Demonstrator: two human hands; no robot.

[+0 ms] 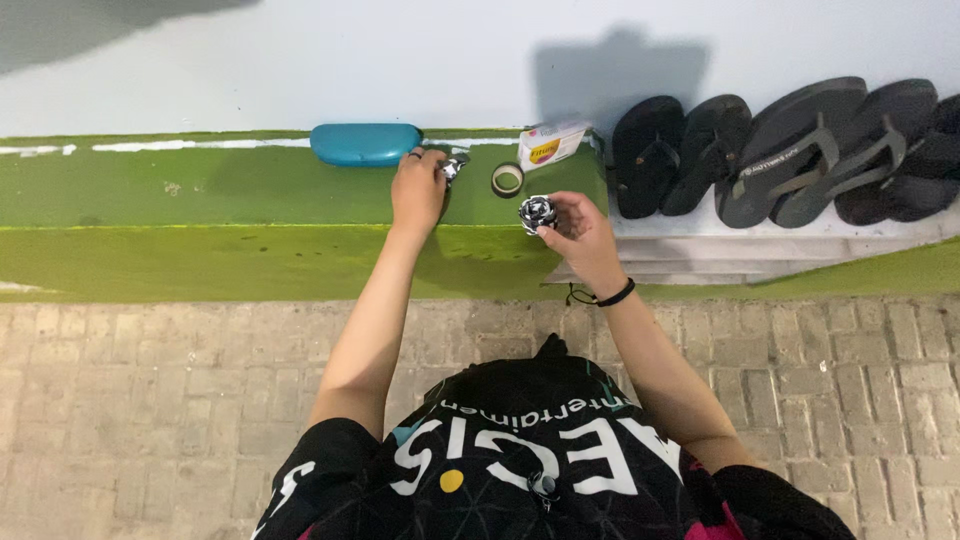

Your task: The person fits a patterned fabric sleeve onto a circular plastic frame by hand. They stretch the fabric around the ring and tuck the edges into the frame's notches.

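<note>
- Left hand [417, 190] closed on small shiny object [452, 168] atop green ledge [200, 200], near teal case [365, 144].
- Right hand [580, 235] gripping crumpled black-and-white ball [537, 212] beside tape roll [507, 179].

A small white-and-orange box [552, 143] lies on the green ledge [200, 190].

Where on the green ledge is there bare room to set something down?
Bare: the long stretch of green ledge left of the teal case. Crowded: between the case and small box, where the left hand, tape roll and right hand sit; flip-flops fill the right.
</note>
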